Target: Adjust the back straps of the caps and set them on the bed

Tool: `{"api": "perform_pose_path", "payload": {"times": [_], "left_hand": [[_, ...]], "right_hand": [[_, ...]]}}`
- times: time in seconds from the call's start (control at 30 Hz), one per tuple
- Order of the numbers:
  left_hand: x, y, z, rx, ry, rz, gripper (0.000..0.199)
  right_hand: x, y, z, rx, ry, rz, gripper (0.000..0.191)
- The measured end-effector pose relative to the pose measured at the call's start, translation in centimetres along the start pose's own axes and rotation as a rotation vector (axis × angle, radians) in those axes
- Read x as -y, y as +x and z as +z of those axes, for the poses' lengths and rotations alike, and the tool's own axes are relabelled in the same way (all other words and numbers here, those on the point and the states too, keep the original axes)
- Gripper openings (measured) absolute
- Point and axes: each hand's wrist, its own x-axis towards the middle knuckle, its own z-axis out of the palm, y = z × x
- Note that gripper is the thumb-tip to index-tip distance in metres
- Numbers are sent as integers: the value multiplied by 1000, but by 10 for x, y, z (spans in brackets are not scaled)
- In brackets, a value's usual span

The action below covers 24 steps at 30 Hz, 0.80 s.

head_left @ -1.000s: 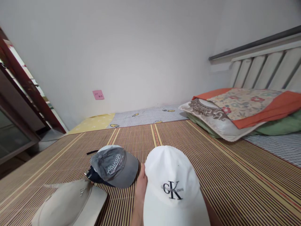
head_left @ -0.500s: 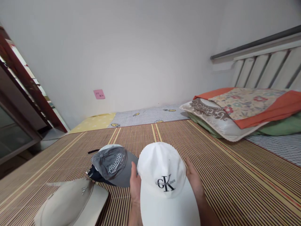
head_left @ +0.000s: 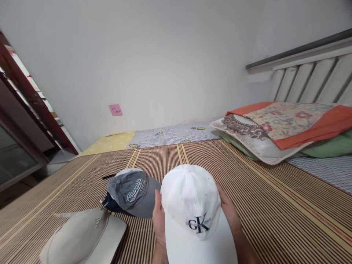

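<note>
A white baseball cap with black letters on its front is held up between my two hands, its brim toward me. My left hand grips the cap's left side, thumb up along the edge. On the opposite side my right hand holds it, with most of the fingers hidden behind or under the cap. Left of my left hand lies a grey cap with "Always" lettering, on top of a darker cap. Nearer to me, a beige cap rests on the striped mat.
The striped bamboo mat covers the bed. Pillows with an orange floral cover are stacked at the right, below a radiator. A pink note is stuck on the white wall. A dark red cabinet frame stands left.
The white cap has tilted and turned slightly, so its lettering sits a little lower and further right. Both hands still hold it. The other caps have not moved.
</note>
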Motion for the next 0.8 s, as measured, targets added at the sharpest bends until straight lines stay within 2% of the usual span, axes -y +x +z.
{"api": "perform_pose_path", "payload": {"times": [0.13,0.4,0.63,0.8], "left_hand": [[-4,0,-1,-20,2,-57,82],[-18,1,-9,63,-11,-109,65],[-32,-10,-6,11,-39,-106,54],[-35,-18,5,-85,66,-149,39]], "right_hand": [[5,-3,2,-38,34,39,70],[20,-21,13,-55,-92,-5,65],[25,-31,7,-115,-162,-145,57],[22,-49,-8,-134,-388,-182,56]]}}
